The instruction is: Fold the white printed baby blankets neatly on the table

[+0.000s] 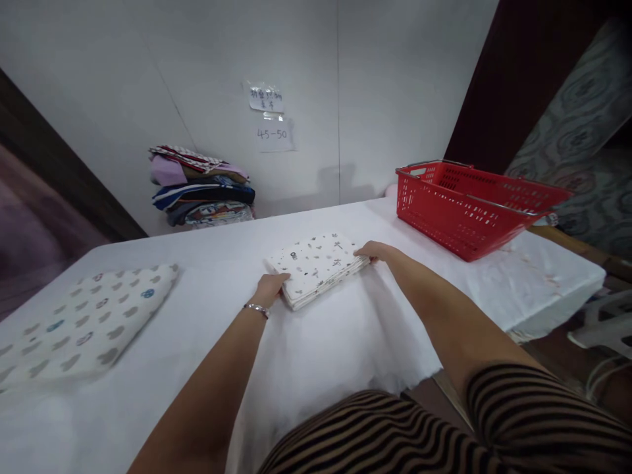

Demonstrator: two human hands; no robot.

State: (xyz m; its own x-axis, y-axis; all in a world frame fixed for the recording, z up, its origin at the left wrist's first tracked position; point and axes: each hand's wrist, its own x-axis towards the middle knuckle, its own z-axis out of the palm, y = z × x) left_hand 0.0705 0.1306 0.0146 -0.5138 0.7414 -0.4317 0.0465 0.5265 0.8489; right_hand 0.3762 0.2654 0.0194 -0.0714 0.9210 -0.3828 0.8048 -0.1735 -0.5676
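Note:
A folded white cloth with a small scattered print lies in a thick, layered rectangle near the middle of the table. My left hand, with a bracelet at the wrist, grips its left end, thumb on top and fingers beneath or behind. At the opposite end, my right hand pinches the right corner in the same way. Both hands' lower fingers are mostly hidden by the cloth and the hands themselves. Further left, a second folded cloth with grey and blue shapes lies flat, apart from my hands.
A white-covered table spans the view. On its right stands a red plastic basket with metal handles. Behind the far edge rises a pile of folded fabrics by the wall. Handwritten paper signs hang there. A white stool is at right.

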